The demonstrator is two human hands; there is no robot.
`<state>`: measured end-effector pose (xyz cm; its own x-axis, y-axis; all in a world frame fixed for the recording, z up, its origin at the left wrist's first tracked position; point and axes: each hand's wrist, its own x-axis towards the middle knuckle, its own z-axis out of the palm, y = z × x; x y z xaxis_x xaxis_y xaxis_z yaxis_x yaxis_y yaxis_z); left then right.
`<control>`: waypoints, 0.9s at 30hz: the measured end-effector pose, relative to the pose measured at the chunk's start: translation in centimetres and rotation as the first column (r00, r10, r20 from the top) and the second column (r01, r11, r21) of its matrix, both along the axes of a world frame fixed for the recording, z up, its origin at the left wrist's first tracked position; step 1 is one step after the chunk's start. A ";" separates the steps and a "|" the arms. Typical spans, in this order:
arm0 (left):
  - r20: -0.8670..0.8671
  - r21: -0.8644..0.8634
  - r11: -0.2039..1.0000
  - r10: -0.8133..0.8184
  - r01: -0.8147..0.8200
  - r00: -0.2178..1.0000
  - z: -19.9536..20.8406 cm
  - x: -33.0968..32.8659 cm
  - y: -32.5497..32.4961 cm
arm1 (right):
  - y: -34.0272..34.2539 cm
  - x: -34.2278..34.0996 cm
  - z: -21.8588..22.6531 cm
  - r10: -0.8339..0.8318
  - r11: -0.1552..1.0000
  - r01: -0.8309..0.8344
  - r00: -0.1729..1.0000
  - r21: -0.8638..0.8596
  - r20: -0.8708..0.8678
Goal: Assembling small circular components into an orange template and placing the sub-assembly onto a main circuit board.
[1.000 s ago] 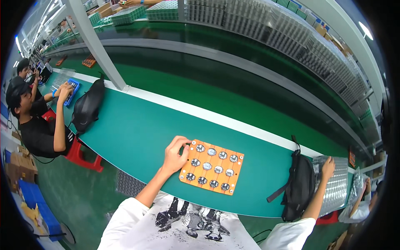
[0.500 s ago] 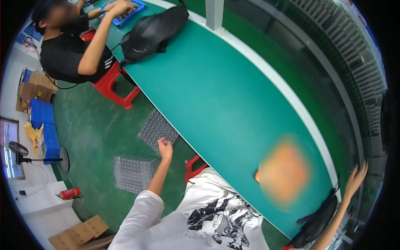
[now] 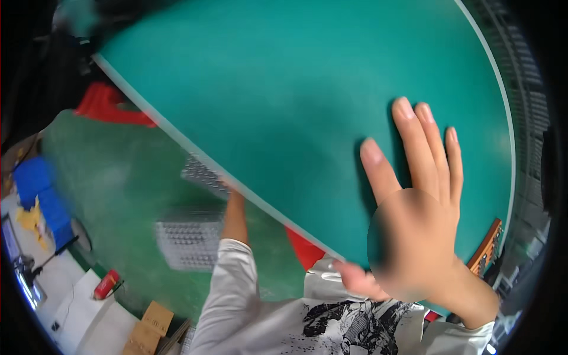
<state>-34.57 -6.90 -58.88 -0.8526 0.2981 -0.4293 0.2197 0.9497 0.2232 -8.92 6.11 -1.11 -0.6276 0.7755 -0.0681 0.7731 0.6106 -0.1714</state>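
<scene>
My right hand point(image 3: 423, 177) is spread over the green tabletop point(image 3: 266, 89), fingers stretched apart, holding nothing. A round blurred patch covers the back of that hand, so I cannot tell whether it touches the surface. My left arm reaches down beside the table's edge. Most of my left hand point(image 3: 232, 184) is hidden behind that edge, and its fingers do not show. Closest to it is a clear plastic tray with rows of pockets point(image 3: 203, 173), partly covered by the table. A second clear pocketed tray, seemingly a stack point(image 3: 190, 244), lies on the floor left of my forearm.
Red stools stand along the table, one farther off point(image 3: 109, 105) and one beside me point(image 3: 305, 249). A brown strip with small metal pieces point(image 3: 488, 247) lies at the right. Blue crates point(image 3: 41, 189), a fire extinguisher point(image 3: 106, 284) and cardboard boxes point(image 3: 157, 318) are at the left.
My right hand has come from the far right to above the tabletop. My left hand has gone lower, behind the table's edge. The view has shifted closer to the table.
</scene>
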 end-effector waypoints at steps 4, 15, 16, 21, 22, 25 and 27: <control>0.203 0.002 1.000 -0.024 0.024 0.979 -2.6 4.7 3.0 | -0.7 -0.8 0.1 -0.014 1.000 0.015 0.998 0.020 -0.057; 0.489 -0.066 0.998 0.025 0.009 0.872 -4.6 5.5 3.9 | -1.9 -1.5 0.0 -0.227 0.972 0.230 0.972 0.056 -0.052; 0.505 -0.070 0.998 0.032 0.004 0.862 -4.5 5.0 4.1 | -1.8 -1.9 -0.2 -0.257 0.960 0.262 0.964 0.094 -0.063; 0.581 -0.089 0.995 0.086 -0.042 0.809 -3.7 3.6 5.0 | -1.3 -1.3 -1.2 -0.236 0.961 0.243 0.970 0.134 -0.066; 0.587 -0.099 0.994 0.097 -0.047 0.804 -3.7 2.8 4.4 | -1.4 -0.6 -0.4 -0.239 0.970 0.240 0.971 0.041 -0.023; 0.594 -0.126 0.990 0.131 -0.069 0.794 -3.0 -0.1 2.7 | -1.4 0.0 0.7 -0.187 0.977 0.187 0.982 -0.103 0.010; 0.592 -0.137 0.987 0.154 -0.089 0.791 -1.8 -2.3 2.0 | 0.0 -0.7 0.4 -0.136 0.980 0.133 0.991 -0.146 -0.009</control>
